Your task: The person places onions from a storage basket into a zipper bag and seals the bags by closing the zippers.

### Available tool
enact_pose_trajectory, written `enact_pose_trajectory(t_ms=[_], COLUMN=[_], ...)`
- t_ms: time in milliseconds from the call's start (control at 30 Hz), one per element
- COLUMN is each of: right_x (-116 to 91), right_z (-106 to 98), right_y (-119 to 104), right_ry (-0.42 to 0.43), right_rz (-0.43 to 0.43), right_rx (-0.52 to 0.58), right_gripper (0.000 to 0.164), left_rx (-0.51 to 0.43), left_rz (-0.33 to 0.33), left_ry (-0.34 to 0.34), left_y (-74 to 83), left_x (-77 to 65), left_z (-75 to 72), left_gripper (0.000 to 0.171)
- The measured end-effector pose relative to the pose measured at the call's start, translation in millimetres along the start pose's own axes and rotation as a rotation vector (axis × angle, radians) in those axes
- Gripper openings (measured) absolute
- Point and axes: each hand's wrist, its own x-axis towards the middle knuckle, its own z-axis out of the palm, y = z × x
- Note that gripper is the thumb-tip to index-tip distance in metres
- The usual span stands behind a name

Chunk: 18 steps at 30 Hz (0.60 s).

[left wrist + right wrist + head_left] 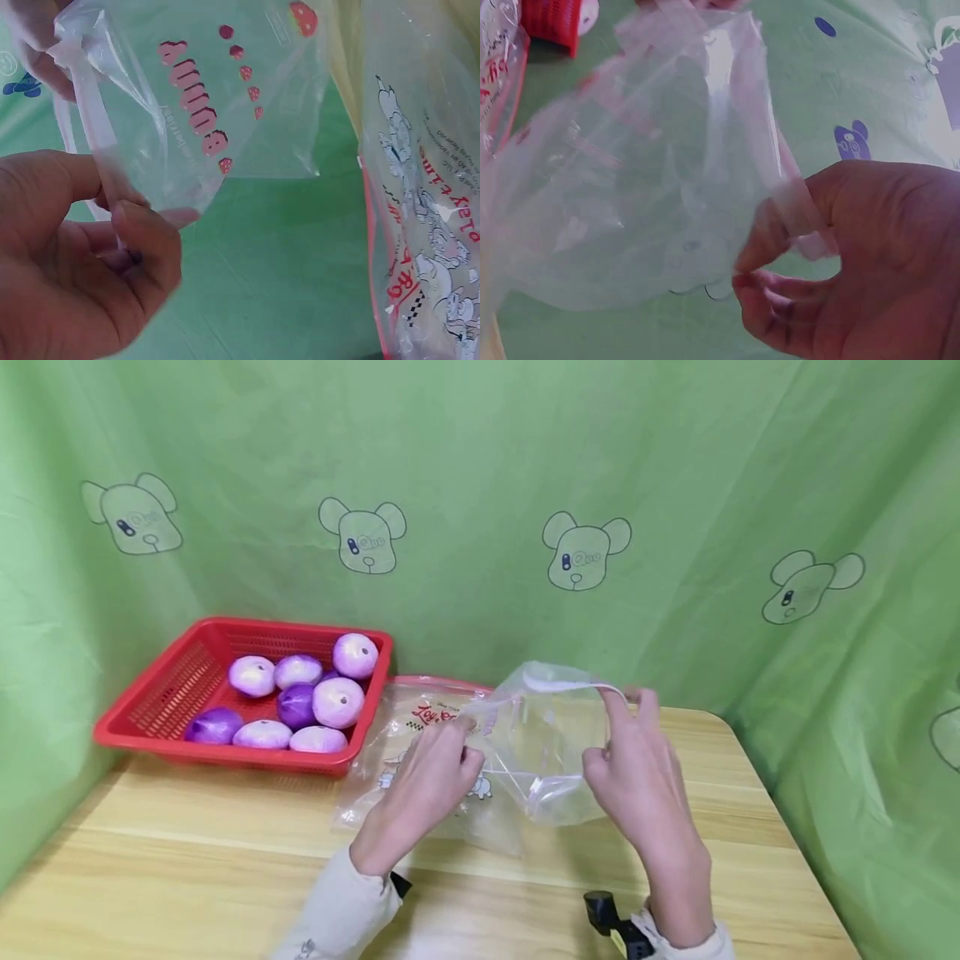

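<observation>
Between both hands a clear plastic zip bag (555, 735) is held up with its mouth spread wide. Pink letters and strawberries are printed on the bag (247, 127) in the left wrist view. My left hand (431, 772) pinches one side of its rim between thumb and fingers. At the opposite side, my right hand (637, 768) holds the pale rim strip, its fingers curled around it in the right wrist view. Flat on the table, partly under my left hand, lies a second clear bag (360, 793) with a red top edge and printed cartoon figures.
A red plastic basket (142, 693) stands at the back left of the wooden table (225, 860). Several purple onions (337, 702) lie inside it. A green curtain (465, 443) with bear faces hangs behind and along both sides.
</observation>
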Motion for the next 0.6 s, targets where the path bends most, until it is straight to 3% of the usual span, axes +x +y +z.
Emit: enact_pose_trajectory(t_ms=[133,200,267,433,500,600], right_x=[-0.1,0.6,1.2,1.1,0.9,0.8], right_z=[-4.2,-3.0,-0.7,6.1,6.9,4.8], right_y=[3.9,5.0,5.2,1.2,-0.1,0.0], right_ry=[0.064,0.063,0.039,-0.043,-0.066,-0.098], right_rz=[-0.061,-0.082,-0.092,-0.130,-0.139,-0.124], right_rx=[-0.009,-0.005,0.010,0.029,0.015,-0.011], right_gripper=[0.071,0.067,0.065,0.059,0.059,0.058], left_rx=[0.085,0.084,0.101,0.121,0.120,0.156], left_rz=[-0.041,-0.047,-0.006,0.141,0.119,0.025], left_ry=[0.017,0.005,-0.036,-0.214,-0.244,-0.217], left_y=[0.1,-1.0,-3.3,-13.1,-15.0,-15.2], left_x=[0.2,0.1,0.1,0.3,0.5,0.9], left_z=[-0.1,-0.2,0.2,6.7,9.4,10.0], left_gripper=[0.040,0.041,0.042,0.044,0.034,0.019])
